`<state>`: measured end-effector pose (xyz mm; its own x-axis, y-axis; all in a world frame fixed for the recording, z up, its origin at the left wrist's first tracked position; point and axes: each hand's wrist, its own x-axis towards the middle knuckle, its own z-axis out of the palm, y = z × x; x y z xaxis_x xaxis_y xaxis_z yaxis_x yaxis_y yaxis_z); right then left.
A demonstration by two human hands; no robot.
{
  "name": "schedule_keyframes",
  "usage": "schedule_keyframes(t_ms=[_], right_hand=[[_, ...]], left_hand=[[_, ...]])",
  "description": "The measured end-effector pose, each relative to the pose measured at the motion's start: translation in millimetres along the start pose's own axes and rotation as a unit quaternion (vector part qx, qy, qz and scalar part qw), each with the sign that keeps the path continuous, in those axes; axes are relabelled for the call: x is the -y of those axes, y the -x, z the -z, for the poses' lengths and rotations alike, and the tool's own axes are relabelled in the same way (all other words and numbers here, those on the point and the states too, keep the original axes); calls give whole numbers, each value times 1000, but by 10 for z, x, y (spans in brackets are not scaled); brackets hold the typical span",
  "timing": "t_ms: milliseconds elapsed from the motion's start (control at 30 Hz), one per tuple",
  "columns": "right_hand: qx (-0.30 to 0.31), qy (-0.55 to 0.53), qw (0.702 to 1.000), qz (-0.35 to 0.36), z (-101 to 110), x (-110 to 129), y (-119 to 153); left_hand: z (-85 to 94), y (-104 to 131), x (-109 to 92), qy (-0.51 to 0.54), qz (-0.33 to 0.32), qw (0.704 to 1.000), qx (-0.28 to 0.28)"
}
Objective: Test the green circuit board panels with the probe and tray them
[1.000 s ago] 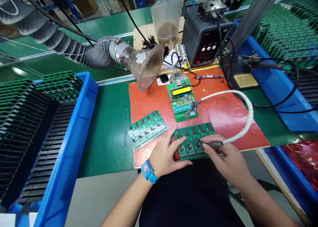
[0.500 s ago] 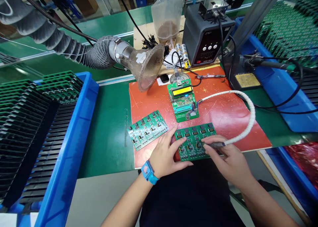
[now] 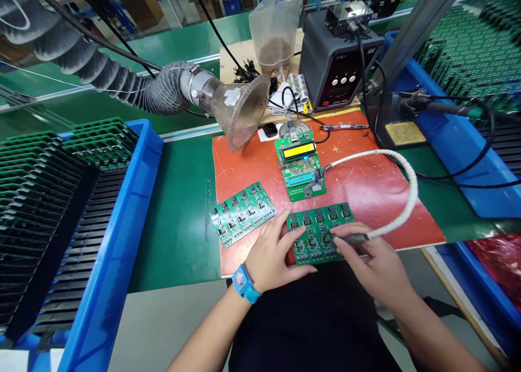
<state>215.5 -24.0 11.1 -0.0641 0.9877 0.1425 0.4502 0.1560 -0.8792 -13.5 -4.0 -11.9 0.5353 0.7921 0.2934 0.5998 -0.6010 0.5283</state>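
My left hand, wearing a blue wristwatch, lies with fingers spread at the left side of a green circuit board. Its index fingertip touches the board's face, and the thumb stretches along the lower edge. Pinched in my right hand is a dark probe at the end of a white sleeved cable. The probe's tip is at the board's components, hidden by my fingers. Left of this board lies a similar circuit board. Above stands a programmer board with a lit yellow display, joined to the cable.
A fume extraction funnel hangs over the red mat. Behind are a soldering station and a plastic bag. A blue bin of upright boards stands left; another blue bin is right. A tweezers-like tool lies near the back.
Both hands, the probe and the boards keep their places. The whole view has shifted only very slightly.
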Motion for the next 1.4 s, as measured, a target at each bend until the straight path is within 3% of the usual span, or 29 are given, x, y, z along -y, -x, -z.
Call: schedule_keyframes(t_ms=[1400], right_hand=[[-10, 8, 1000, -8, -7, 20, -21]], left_hand=[[7, -22, -18, 32, 13, 999, -26]])
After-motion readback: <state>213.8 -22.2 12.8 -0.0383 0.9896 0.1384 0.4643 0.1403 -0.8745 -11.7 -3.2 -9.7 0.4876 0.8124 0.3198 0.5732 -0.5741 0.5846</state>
